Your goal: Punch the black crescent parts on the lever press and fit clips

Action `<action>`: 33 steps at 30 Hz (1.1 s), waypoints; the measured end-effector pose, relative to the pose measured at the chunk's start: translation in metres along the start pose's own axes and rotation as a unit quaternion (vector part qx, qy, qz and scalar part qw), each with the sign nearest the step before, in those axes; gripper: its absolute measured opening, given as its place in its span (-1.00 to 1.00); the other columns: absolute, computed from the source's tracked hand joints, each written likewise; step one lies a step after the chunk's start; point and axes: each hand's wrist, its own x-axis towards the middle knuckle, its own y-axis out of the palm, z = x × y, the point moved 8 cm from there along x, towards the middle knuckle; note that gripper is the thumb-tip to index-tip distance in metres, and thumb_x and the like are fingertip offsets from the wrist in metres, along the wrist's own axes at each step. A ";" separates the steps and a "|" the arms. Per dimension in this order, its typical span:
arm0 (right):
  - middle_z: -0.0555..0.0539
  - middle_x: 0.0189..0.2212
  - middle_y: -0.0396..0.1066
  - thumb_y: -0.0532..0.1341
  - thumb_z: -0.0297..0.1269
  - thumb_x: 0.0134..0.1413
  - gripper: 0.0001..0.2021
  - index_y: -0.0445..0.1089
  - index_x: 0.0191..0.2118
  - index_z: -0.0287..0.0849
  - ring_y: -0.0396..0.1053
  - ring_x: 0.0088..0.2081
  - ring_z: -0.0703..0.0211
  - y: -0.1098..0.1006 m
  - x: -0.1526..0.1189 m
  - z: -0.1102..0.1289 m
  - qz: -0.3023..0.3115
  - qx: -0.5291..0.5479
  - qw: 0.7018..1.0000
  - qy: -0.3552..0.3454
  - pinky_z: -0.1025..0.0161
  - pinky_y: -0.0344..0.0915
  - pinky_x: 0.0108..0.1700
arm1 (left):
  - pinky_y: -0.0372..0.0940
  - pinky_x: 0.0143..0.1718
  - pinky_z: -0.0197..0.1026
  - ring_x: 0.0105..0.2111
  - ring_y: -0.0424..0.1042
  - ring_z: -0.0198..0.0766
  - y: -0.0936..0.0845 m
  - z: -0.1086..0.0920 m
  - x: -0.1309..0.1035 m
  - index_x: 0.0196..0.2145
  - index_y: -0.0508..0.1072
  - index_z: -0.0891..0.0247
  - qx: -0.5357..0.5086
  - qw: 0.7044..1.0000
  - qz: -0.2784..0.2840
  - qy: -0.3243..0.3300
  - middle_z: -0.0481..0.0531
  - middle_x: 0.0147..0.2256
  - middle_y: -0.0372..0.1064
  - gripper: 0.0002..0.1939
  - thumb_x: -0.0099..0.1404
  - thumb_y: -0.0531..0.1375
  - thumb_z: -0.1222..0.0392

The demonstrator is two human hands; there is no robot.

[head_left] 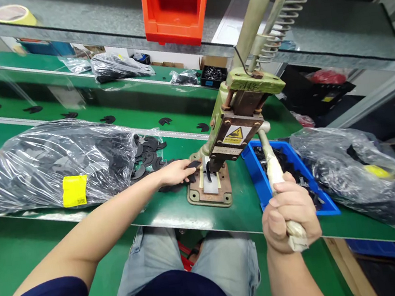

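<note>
My right hand (289,211) is wrapped round the tape-covered lever handle (273,164) of a green hand press (218,101). My left hand (175,172) is beside the press base (211,200), its fingers closed on a dark flat plastic piece (194,165). On the base, a light metal plate (210,184) lies under the ram, with a small black part standing at its middle. Just left of my left hand, loose black curved pieces (147,153) spill from a clear plastic bag (56,157) with a yellow label.
A blue bin (256,179) of small black parts stands right of the press, beside another clear bag (353,166). Behind runs a green conveyor (127,113) carrying spaced black pieces. An orange bin (180,29) and a tape roll (14,15) sit on the shelf above.
</note>
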 end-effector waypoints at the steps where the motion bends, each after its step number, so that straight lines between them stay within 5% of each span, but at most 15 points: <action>1: 0.04 -0.45 0.41 0.31 -0.26 0.12 -0.78 0.32 -0.50 -0.11 0.49 -0.21 0.07 0.000 0.000 0.000 0.000 -0.002 1.000 -0.001 -0.39 0.41 0.17 | 0.32 -0.48 -0.32 -0.43 0.52 -0.28 0.003 -0.004 0.003 -0.11 0.46 0.26 -0.007 1.000 0.002 0.008 0.03 -0.29 0.54 -0.67 0.39 0.22 -0.08; 7: 0.04 -0.46 0.40 0.31 -0.25 0.12 -0.76 0.30 -0.51 -0.10 0.48 -0.22 0.08 0.000 -0.001 -0.001 -0.007 -0.001 1.000 -0.007 -0.38 0.42 0.15 | 0.34 -0.51 -0.34 -0.51 0.52 -0.33 0.018 -0.009 0.021 -0.09 0.43 0.31 -0.082 0.996 -0.002 0.019 0.00 -0.33 0.53 -0.72 0.35 0.32 0.11; 14: 0.05 -0.51 0.38 0.32 -0.23 0.10 -0.71 0.26 -0.55 -0.11 0.48 -0.26 0.10 -0.002 -0.003 -0.005 -0.020 0.005 1.000 -0.012 -0.36 0.42 0.13 | 0.36 -0.55 -0.33 -0.61 0.48 -0.31 0.018 0.001 0.031 -0.28 0.41 0.29 -0.118 0.993 -0.020 -0.010 -0.08 -0.52 0.46 -0.75 0.36 0.34 0.07; 22: 0.05 -0.51 0.37 0.31 -0.24 0.12 -0.69 0.23 -0.56 -0.12 0.45 -0.28 0.12 0.001 -0.001 -0.002 -0.026 0.001 0.999 -0.019 -0.39 0.43 0.11 | 0.37 -0.55 -0.37 -0.60 0.47 -0.38 0.016 0.010 0.039 -0.36 0.42 0.29 -0.141 0.989 -0.046 -0.011 -0.09 -0.50 0.43 -0.71 0.25 0.43 0.10; 33: 0.05 -0.53 0.35 0.31 -0.24 0.09 -0.72 0.24 -0.54 -0.08 0.45 -0.30 0.08 -0.001 -0.004 -0.006 -0.030 0.002 0.999 -0.014 -0.32 0.44 0.12 | 0.46 -0.54 -0.36 -0.61 0.48 -0.37 0.017 0.004 0.038 -0.33 0.35 0.27 -0.141 0.988 0.001 -0.060 -0.15 -0.53 0.34 -0.65 0.25 0.44 0.07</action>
